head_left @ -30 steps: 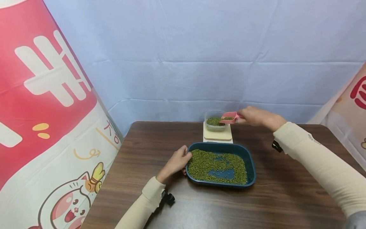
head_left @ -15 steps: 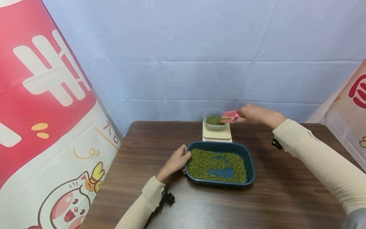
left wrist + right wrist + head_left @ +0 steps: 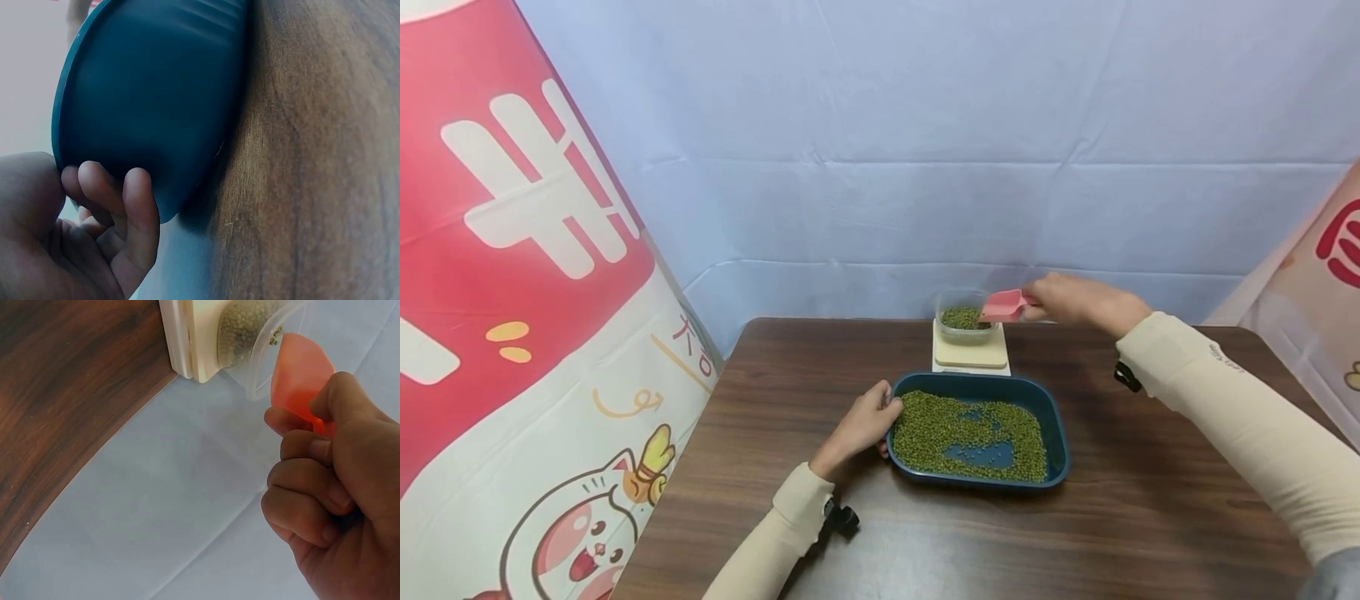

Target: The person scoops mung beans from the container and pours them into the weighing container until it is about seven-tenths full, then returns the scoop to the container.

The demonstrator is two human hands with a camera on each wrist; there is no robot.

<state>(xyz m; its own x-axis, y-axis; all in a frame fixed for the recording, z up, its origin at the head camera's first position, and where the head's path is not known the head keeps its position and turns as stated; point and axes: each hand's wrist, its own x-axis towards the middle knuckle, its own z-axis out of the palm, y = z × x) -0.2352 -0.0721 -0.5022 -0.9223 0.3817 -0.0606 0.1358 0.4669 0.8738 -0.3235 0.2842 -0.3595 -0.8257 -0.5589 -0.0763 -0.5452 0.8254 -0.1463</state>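
Note:
My right hand (image 3: 1067,300) grips the handle of a pink scoop (image 3: 1002,307), its mouth tilted down over the rim of a clear plastic container (image 3: 967,336). Green beans (image 3: 962,317) lie inside that container, and in the right wrist view a few beans (image 3: 275,339) show just off the scoop's lip. Under the container is a cream-topped kitchen scale (image 3: 972,357). My left hand (image 3: 868,417) holds the left rim of a dark blue tray (image 3: 1058,433), thumb over the edge and fingers curled against the outer wall (image 3: 150,94). Green beans spread over much of the tray's floor.
The brown wooden table (image 3: 805,367) ends at the back against a pale cloth backdrop (image 3: 865,208). The scale and container stand near that back edge, directly behind the tray. A printed red and white banner (image 3: 550,333) hangs at the left.
My right hand has turned the scoop over at the container's right rim; the beans seen in the scoop earlier no longer show in it. My left hand stays on the tray.

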